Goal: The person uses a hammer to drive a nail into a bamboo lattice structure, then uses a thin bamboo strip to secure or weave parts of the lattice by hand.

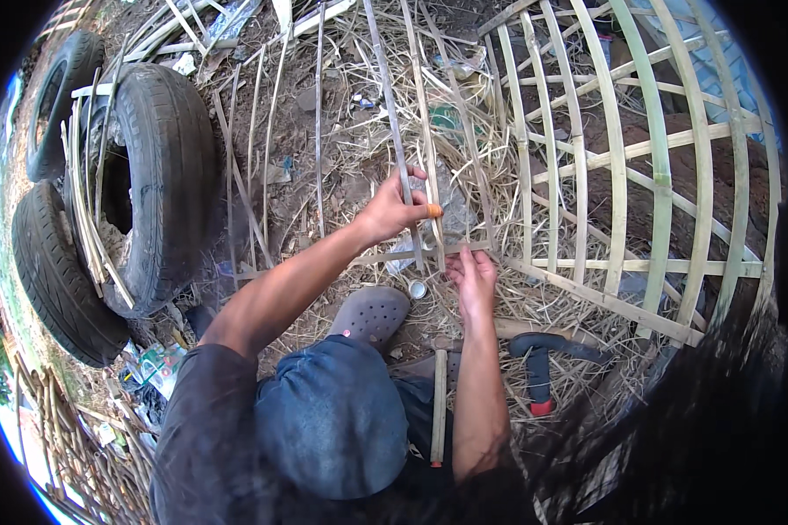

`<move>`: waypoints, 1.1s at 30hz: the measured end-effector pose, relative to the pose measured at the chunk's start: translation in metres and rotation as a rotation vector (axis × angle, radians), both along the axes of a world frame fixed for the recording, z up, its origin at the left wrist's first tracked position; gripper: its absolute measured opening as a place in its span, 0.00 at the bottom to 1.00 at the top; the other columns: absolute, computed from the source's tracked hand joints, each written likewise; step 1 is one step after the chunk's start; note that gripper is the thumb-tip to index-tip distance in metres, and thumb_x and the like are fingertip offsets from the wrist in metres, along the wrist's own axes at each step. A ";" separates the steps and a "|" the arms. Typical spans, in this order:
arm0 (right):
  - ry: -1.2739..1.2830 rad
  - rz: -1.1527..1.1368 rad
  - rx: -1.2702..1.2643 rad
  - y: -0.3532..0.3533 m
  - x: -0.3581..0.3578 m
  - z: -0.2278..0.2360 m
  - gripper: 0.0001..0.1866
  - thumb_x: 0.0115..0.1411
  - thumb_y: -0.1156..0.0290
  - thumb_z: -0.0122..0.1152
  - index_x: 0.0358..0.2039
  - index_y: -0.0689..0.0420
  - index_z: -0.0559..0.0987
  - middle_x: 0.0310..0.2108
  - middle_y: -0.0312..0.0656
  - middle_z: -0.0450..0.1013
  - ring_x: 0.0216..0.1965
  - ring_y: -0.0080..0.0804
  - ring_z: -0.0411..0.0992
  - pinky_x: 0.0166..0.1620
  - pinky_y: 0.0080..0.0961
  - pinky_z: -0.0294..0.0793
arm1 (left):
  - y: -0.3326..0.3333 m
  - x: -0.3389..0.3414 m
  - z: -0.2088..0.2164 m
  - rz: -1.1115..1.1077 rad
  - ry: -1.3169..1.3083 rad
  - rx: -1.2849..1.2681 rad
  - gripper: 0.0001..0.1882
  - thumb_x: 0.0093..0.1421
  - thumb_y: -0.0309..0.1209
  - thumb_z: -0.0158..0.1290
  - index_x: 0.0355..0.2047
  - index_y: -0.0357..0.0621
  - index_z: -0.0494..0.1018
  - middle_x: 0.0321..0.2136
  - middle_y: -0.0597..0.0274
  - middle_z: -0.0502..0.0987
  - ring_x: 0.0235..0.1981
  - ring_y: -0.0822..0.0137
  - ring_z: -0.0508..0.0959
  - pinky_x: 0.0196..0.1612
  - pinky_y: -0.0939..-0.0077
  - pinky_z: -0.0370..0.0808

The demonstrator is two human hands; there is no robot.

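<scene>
My left hand (392,208), with an orange wrap on one digit, is closed around a long, thin bamboo strip (418,96). A second bamboo strip (384,87) runs alongside it, passing by the same fingers. Lower and to the right, my right hand (473,278) has its fingers curled at the strip's near end, where a crosswise bamboo strip (372,258) meets it; the fingers partly hide that crossing. On the right, a woven bamboo lattice (617,188) stretches out, its slats crossing one another. A short bamboo piece (439,407) lies by my right forearm.
Worn tyres (171,184) lean together at the left. A dark tool (538,376) with a red-tipped grip lies right of my forearm. Shavings and straw (350,131) litter the soil. A small white cup-like thing (418,289) sits before my grey shoe (372,315). Sticks (79,437) are heaped lower left.
</scene>
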State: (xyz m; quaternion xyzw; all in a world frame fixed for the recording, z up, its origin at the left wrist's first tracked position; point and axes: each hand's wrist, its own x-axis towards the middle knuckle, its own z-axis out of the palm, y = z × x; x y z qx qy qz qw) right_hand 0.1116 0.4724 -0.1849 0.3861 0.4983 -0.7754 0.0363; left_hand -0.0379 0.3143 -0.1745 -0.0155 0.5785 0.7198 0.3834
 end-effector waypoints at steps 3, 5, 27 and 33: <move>-0.054 0.074 0.012 0.009 -0.006 -0.012 0.11 0.65 0.68 0.53 0.36 0.66 0.73 0.31 0.49 0.76 0.30 0.34 0.78 0.30 0.24 0.79 | 0.008 0.001 -0.012 0.035 0.097 -0.153 0.33 0.48 0.26 0.66 0.47 0.40 0.56 0.22 0.65 0.74 0.24 0.74 0.73 0.26 0.78 0.71; -0.093 0.131 0.052 0.015 -0.008 -0.016 0.12 0.65 0.68 0.52 0.35 0.66 0.72 0.31 0.50 0.76 0.29 0.34 0.78 0.29 0.23 0.79 | 0.014 0.001 -0.013 0.029 0.158 -0.259 0.33 0.48 0.27 0.66 0.47 0.39 0.55 0.22 0.65 0.74 0.24 0.74 0.74 0.26 0.78 0.71; -0.083 0.282 0.202 0.018 -0.018 -0.020 0.08 0.60 0.76 0.59 0.36 0.68 0.74 0.27 0.44 0.76 0.26 0.25 0.76 0.30 0.17 0.76 | 0.017 -0.020 -0.008 0.015 0.220 -0.288 0.28 0.56 0.23 0.58 0.48 0.38 0.51 0.23 0.57 0.76 0.22 0.68 0.78 0.26 0.72 0.75; 0.036 0.149 0.294 0.013 -0.006 -0.023 0.08 0.60 0.77 0.56 0.37 0.69 0.73 0.30 0.44 0.76 0.30 0.25 0.76 0.36 0.18 0.77 | -0.027 -0.024 0.000 0.081 0.105 -0.431 0.27 0.61 0.34 0.55 0.52 0.37 0.53 0.25 0.58 0.76 0.25 0.67 0.78 0.29 0.72 0.75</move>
